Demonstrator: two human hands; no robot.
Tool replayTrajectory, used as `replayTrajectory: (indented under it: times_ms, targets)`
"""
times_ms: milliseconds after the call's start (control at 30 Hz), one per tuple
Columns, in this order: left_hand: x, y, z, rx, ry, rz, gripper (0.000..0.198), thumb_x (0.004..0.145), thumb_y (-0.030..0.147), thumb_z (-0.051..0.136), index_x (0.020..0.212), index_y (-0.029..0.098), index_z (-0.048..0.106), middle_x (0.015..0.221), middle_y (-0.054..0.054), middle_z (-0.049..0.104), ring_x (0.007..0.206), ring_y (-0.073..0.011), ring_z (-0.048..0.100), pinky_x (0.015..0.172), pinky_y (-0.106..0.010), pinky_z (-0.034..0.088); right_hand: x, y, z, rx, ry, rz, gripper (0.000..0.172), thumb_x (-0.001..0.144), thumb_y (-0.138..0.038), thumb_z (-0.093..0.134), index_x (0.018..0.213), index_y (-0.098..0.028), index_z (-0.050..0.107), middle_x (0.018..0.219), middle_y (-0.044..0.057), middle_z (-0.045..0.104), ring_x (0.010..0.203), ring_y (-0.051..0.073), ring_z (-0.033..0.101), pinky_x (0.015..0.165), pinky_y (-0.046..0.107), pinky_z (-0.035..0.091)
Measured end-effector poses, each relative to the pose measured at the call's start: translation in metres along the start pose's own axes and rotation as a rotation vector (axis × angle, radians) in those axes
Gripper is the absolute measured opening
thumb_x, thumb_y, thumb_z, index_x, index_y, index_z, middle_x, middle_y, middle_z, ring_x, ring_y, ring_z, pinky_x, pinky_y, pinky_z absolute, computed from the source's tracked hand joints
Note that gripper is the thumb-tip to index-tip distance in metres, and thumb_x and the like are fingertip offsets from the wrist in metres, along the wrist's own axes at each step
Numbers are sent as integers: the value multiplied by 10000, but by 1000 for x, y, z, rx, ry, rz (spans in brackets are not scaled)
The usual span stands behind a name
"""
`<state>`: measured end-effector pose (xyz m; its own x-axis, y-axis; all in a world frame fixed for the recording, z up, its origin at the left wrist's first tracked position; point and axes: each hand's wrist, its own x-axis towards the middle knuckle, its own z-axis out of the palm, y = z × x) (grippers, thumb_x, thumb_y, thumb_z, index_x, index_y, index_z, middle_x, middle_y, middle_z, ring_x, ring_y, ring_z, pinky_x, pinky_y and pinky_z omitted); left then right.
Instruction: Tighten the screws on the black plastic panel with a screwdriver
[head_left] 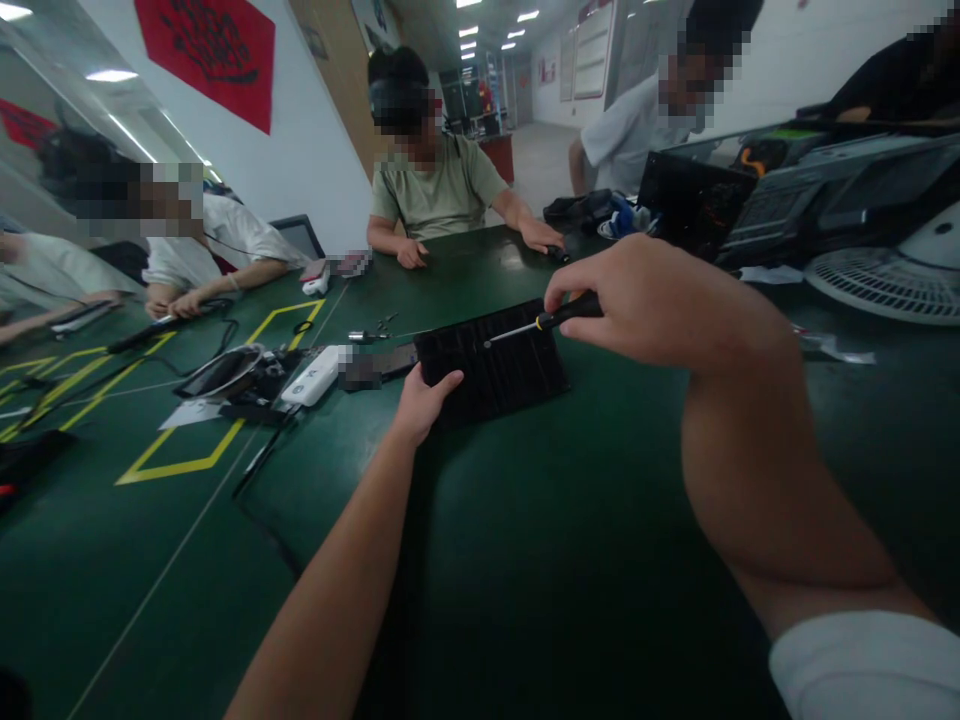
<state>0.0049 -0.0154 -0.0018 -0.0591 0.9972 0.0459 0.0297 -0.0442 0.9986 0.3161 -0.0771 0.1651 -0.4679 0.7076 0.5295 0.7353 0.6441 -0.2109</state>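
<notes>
A flat black ribbed panel (495, 365) lies on the green table (525, 560) in front of me. My left hand (424, 400) grips its near left corner, thumb on top. My right hand (645, 300) is closed round the black and yellow handle of a small screwdriver (544, 322). The screwdriver's metal shaft points left, and its tip rests on the upper part of the panel.
Left of the panel lie a white box (315, 375), a dark tray with cables (225, 372) and small metal parts (367, 335). Yellow tape lines (180, 465) mark the table. Black equipment (787, 200) and a white fan grille (892, 280) stand at right. Other people sit around the table.
</notes>
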Motion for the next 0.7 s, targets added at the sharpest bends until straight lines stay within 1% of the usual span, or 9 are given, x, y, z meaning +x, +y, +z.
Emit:
replayTrajectory:
  times_ms: [133, 267, 433, 567, 700]
  targets:
    - [-2, -4, 1, 37, 40, 63, 566, 672, 361, 911, 1163, 191, 689, 1222, -107, 771, 1182, -302, 719, 1098, -500, 536, 4, -2, 5, -33, -21, 14, 161, 844, -359, 728, 941, -257, 806, 818, 18, 710, 890, 255, 688, 885, 412, 499]
    - [-3, -7, 1, 56, 40, 76, 548, 702, 368, 895, 1173, 188, 682, 1209, -109, 773, 1154, -309, 726, 1083, -503, 544, 8, -3, 13, -18, -34, 11, 129, 842, -326, 727, 926, -272, 807, 832, 16, 728, 893, 256, 686, 877, 409, 508]
    - [-5, -7, 1, 51, 34, 92, 505, 734, 344, 876, 1179, 200, 686, 1214, -102, 774, 1168, -317, 718, 1098, -519, 532, 13, -6, 20, -114, -102, 18, 160, 829, -280, 725, 965, -274, 811, 890, 26, 760, 841, 255, 698, 831, 408, 526]
    - [-5, -7, 1, 39, 22, 103, 472, 745, 323, 870, 1167, 197, 702, 1191, -105, 777, 1154, -317, 721, 1094, -516, 533, 18, -11, 22, -148, -133, 32, 179, 834, -290, 710, 984, -275, 808, 939, 35, 780, 885, 274, 716, 852, 426, 533]
    - [-4, -10, 0, 27, 26, 124, 446, 750, 287, 850, 1158, 184, 700, 1183, -105, 777, 1136, -307, 725, 1087, -521, 534, 21, -16, 20, -188, -194, 49, 227, 878, -309, 652, 1037, -274, 810, 1012, 52, 795, 966, 284, 728, 901, 427, 536]
